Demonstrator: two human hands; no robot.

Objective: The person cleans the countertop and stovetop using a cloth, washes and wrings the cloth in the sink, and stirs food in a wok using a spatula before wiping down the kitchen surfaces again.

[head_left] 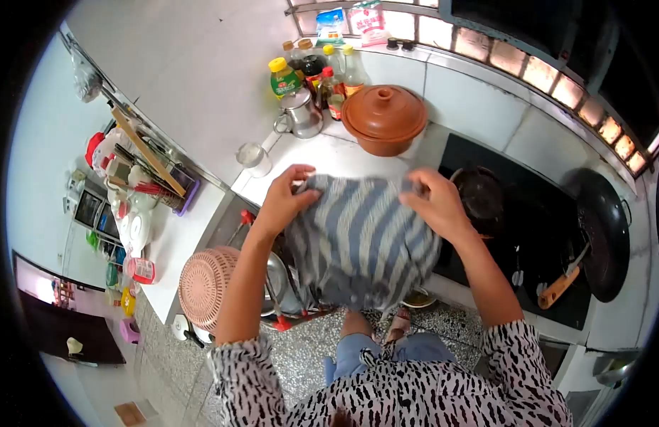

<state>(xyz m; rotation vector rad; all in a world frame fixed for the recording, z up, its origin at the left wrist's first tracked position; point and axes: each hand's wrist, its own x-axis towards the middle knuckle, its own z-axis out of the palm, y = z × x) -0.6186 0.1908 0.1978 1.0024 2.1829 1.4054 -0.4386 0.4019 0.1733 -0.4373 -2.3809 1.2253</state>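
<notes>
A grey-blue and white striped cloth [365,231] hangs spread out in front of my body, its lower edge slightly blurred. My left hand [287,199] pinches its upper left corner between thumb and fingers. At the upper right corner, my right hand [441,203] grips the cloth the same way. Behind the cloth lies the white tiled counter, with a brown lidded clay pot [383,117] beyond it. A glass jar [253,159] stands just past my left hand. Right of my right hand, a small dark pan [480,196] sits on the black stove [532,235].
Several sauce bottles [285,80] and a metal pitcher [301,114] stand in the back corner. A wok [603,235] leans at the right, near a wooden-handled utensil [559,288]. At lower left are a pink basket [208,285] and a red-tipped rack [281,324].
</notes>
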